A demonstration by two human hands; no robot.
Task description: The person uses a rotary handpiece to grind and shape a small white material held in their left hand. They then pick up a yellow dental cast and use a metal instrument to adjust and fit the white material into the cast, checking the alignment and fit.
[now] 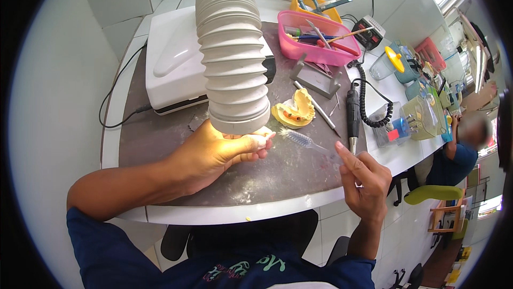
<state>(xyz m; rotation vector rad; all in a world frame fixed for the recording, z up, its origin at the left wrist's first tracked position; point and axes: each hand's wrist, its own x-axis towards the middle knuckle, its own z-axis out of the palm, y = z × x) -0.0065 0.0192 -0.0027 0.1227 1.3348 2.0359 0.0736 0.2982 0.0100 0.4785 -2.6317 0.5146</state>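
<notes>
My left hand (214, 155) is closed around a small pale dental piece (260, 139), held just under the mouth of a wide white ribbed suction hose (232, 54). My right hand (366, 182) grips the handle of a clear toothbrush (302, 140), whose bristled head points left and nearly touches the piece. Both hands hover over a dusty grey bench mat (160, 139). A yellow dental cast (294, 111) lies on the mat just behind the brush.
A white box-shaped machine (171, 59) stands behind the hose. A black handpiece (352, 112) with a coiled cable, a grey metal stand (316, 79), a pink tool tray (315, 40) and clear containers (390, 126) fill the right side. Another person (459, 150) sits at far right.
</notes>
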